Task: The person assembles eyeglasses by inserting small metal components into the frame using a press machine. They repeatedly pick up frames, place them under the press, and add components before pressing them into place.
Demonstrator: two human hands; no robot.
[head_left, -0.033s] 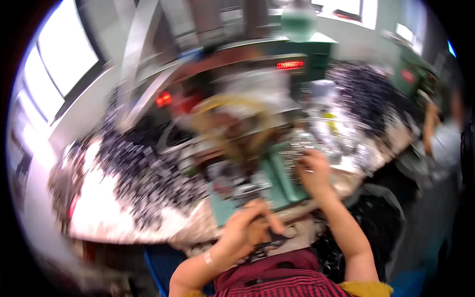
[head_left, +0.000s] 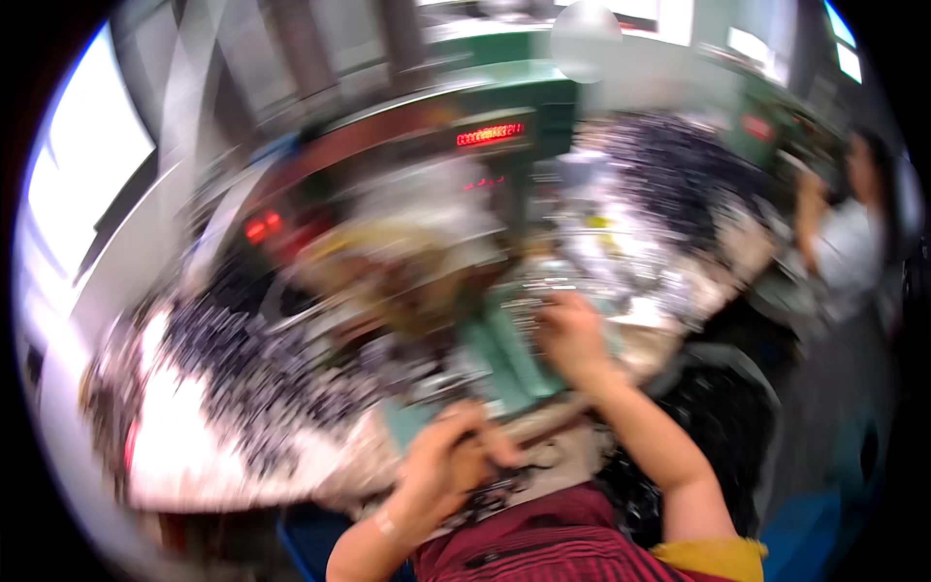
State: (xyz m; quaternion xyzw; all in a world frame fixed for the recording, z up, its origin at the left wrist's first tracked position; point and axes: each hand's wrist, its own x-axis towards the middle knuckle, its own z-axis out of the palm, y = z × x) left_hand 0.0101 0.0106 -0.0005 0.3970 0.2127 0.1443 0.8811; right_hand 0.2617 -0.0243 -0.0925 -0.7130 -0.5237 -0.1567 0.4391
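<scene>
The whole picture is smeared by motion. My left hand (head_left: 448,454) is at the front edge of a green machine bed (head_left: 480,349), its fingers curled inward. Small dark pieces (head_left: 495,495) lie under it by my lap; what its fingers hold, if anything, is hidden. Farther right, my right hand (head_left: 574,338) reaches over the bed with bent fingers closed together at a heap of small shiny pieces (head_left: 543,281). Whatever is between those fingertips is too small to make out. A blurred grey metal part (head_left: 451,383) sits on the bed just beyond my left hand.
Dark small parts are piled left (head_left: 262,378) and far right (head_left: 669,175). A green machine (head_left: 553,107) with a red display (head_left: 490,134) stands behind. Clear bags (head_left: 630,272) lie right. A black-filled bag (head_left: 718,417) hangs below; another person (head_left: 853,233) sits far right.
The view has swung, so the machine and table appear farther left and slightly lower. Both hands keep about the same place relative to the green bed.
</scene>
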